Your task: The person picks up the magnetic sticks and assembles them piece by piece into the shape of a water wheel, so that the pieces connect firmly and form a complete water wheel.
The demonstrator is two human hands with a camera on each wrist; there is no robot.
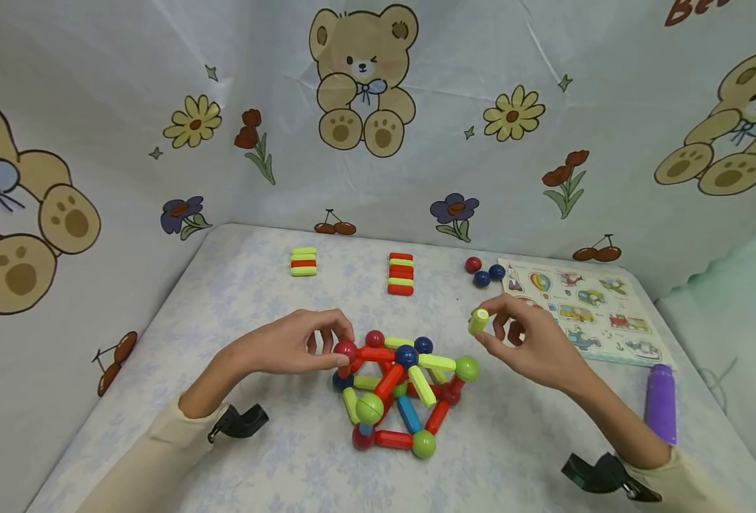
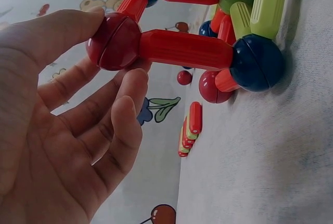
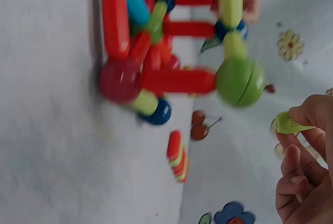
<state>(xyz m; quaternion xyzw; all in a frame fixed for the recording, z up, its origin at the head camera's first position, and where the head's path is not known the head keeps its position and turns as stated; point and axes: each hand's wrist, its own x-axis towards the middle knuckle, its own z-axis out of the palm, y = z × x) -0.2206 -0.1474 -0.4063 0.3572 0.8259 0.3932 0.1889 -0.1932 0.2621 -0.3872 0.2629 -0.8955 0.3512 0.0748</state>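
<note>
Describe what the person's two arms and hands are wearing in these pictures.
Both hands, the left hand and the right hand, are bare: no gloves, and no rings can be seen. Each arm wears a cream long sleeve ending at the wrist. A small black camera mount sits at each wrist.

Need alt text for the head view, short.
Two hands work over a stick-and-ball toy frame on a table: the left hand pinches a red ball on it, the right hand holds a green stick beside it.
</note>
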